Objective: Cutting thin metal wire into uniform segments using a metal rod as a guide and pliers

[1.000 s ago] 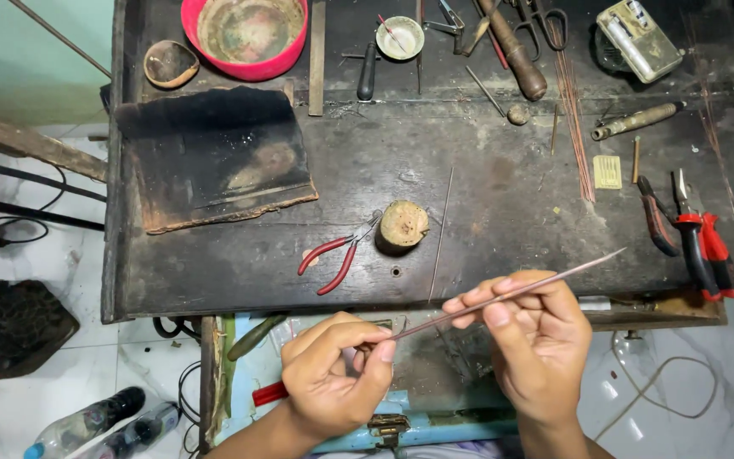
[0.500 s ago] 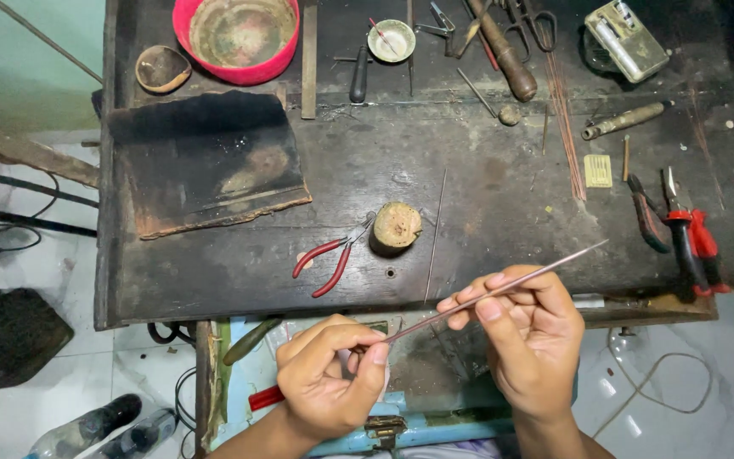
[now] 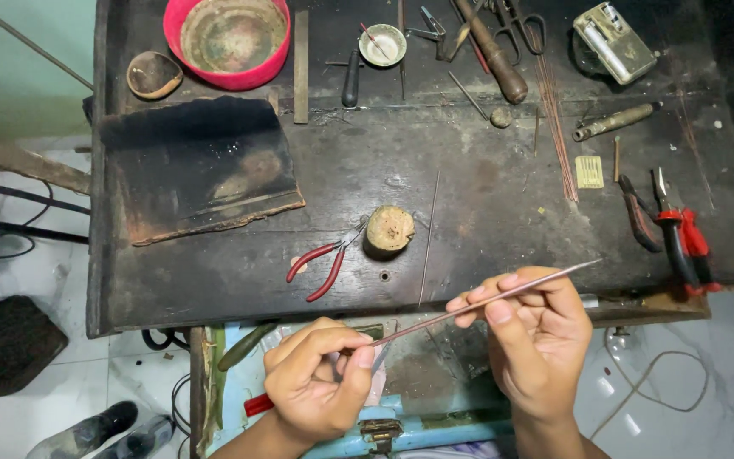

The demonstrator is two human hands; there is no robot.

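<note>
Gripping a thin metal rod [image 3: 477, 304]: left hand [image 3: 320, 387]; right hand [image 3: 537, 340].

One head camera looks steeply down, close over the dark workbench [image 3: 469, 195].

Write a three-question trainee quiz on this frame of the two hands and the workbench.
1. True or false: both hands grip the thin metal rod.
2. What lies just left of the round wooden stump? A red-handled pliers, B a hammer, C a glove.
3. What colour is the bowl at the bench's far edge?

Key:
1. True: left hand and right hand each pinch it.
2. A, the red-handled pliers.
3. Red.
</note>
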